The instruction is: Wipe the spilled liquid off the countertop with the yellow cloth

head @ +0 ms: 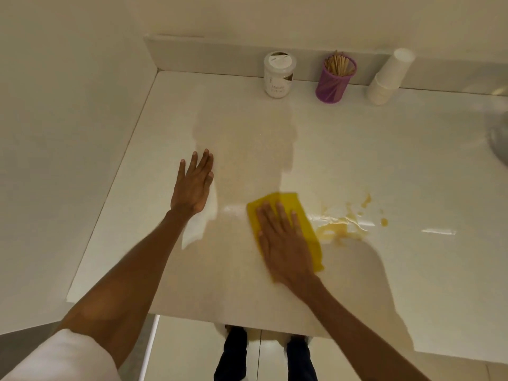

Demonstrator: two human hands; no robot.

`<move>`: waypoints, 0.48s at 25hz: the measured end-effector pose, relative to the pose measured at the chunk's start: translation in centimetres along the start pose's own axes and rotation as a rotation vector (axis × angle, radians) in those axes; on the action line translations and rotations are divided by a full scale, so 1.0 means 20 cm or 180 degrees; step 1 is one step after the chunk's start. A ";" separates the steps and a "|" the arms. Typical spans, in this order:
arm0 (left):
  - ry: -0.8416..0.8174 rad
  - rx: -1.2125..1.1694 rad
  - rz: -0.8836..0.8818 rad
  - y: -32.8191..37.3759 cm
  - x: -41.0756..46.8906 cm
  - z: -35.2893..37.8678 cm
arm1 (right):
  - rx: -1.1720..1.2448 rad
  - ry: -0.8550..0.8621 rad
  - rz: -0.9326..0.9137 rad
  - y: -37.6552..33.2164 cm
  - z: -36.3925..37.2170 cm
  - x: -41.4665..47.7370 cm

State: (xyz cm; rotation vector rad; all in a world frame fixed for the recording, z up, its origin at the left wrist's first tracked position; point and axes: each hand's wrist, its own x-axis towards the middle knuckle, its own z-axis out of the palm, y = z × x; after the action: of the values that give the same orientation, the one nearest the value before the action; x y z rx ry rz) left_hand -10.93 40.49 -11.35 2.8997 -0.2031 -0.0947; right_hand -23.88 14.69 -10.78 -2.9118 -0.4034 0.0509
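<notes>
A yellow cloth [308, 226] lies flat on the white countertop [384, 166]. My right hand [283, 243] presses down on it with the fingers spread flat. Just right of the cloth a brownish spilled liquid [343, 224] spreads in a thin puddle, with small splashes at its far right. My left hand [193, 185] rests flat on the counter to the left, fingers apart, holding nothing. The cloth's left half is hidden under my right hand.
At the back wall stand a white jar [279, 75], a purple cup of wooden sticks [335, 78] and a stack of white paper cups [389, 78]. A sink edge [500, 136] shows at the far right. A wall closes the counter's left side.
</notes>
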 end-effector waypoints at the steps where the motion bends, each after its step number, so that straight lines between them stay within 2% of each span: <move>1: 0.0011 0.0003 0.0004 0.00 0.00 0.00 | -0.0072 0.0055 0.0205 0.07 -0.04 0.09; 4: 0.0040 0.0014 -0.0017 0.00 0.01 0.01 | 0.0049 -0.0020 0.0390 -0.03 -0.06 0.36; 6: 0.0054 0.0040 -0.0032 -0.01 0.01 0.01 | 0.0146 -0.0122 0.0083 -0.23 0.01 0.32; 8: 0.0033 0.0025 -0.0040 0.00 0.00 0.01 | 0.0171 -0.0261 -0.0445 -0.34 0.08 0.04; 10: 0.0069 0.0064 -0.0033 0.01 0.00 0.01 | 0.0188 -0.0202 -0.0644 -0.25 0.08 -0.25; 12: 0.0090 0.0063 -0.0029 0.02 -0.01 0.01 | 0.0076 -0.0168 -0.0346 0.02 0.01 -0.41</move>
State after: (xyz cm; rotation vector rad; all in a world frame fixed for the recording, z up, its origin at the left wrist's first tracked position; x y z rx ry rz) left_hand -11.16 40.15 -11.56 2.9199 -0.1871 -0.0536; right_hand -31.59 12.14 -10.99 -2.8648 -0.5652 0.1156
